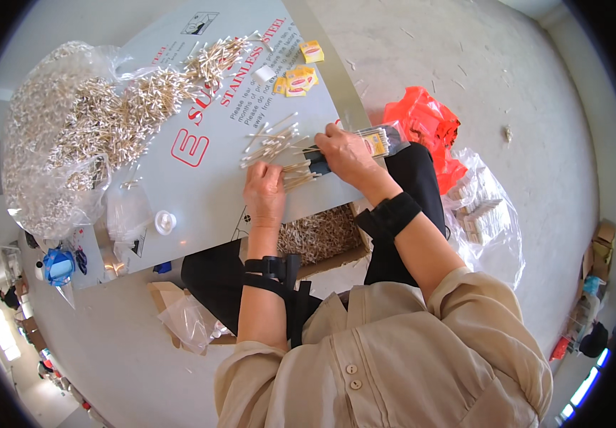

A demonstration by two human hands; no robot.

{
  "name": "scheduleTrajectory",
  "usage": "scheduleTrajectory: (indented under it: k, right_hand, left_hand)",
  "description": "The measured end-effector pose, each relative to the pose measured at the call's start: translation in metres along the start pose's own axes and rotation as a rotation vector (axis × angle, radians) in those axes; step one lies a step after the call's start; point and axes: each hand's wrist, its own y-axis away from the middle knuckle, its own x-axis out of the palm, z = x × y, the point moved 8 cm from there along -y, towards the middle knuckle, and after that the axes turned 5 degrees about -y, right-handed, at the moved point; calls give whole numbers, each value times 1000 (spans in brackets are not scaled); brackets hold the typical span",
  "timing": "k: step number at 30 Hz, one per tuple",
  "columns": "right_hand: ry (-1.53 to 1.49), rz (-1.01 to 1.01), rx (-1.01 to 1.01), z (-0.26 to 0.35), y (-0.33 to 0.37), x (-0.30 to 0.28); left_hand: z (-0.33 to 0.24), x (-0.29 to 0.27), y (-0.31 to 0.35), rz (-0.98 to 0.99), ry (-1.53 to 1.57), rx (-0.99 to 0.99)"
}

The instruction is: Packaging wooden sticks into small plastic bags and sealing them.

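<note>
My left hand [264,196] is closed, its fingertips pinching the ends of a small bundle of cotton swabs [298,175] on the table. Just to the right, my right hand [346,153] is curled over a dark strip [316,161], with a few swab sticks running in under its fingertips; part of its grip is hidden. Beyond that hand, at the table's edge, lies a clear pack of cotton swabs [376,143] with a yellow label. Loose cotton swabs [274,141] are scattered just past my left hand.
A large clear bag [44,121] spills a heap of cotton swabs [133,107] across the left of the table. Yellow cards [297,81] lie at the far edge. A round white container [165,222] stands near left. Below are an open swab-filled box [322,239], a red bag [418,125] and a clear bag [479,214].
</note>
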Motion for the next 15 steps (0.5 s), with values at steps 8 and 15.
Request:
scheduleTrajectory:
  k: [8, 15]
  right_hand:
    - [-215, 19, -47, 8, -7, 10]
    - [-539, -378, 276, -20, 22, -6]
  left_hand:
    - [-39, 4, 14, 85, -242, 101]
    - [-41, 33, 15, 358, -279, 26]
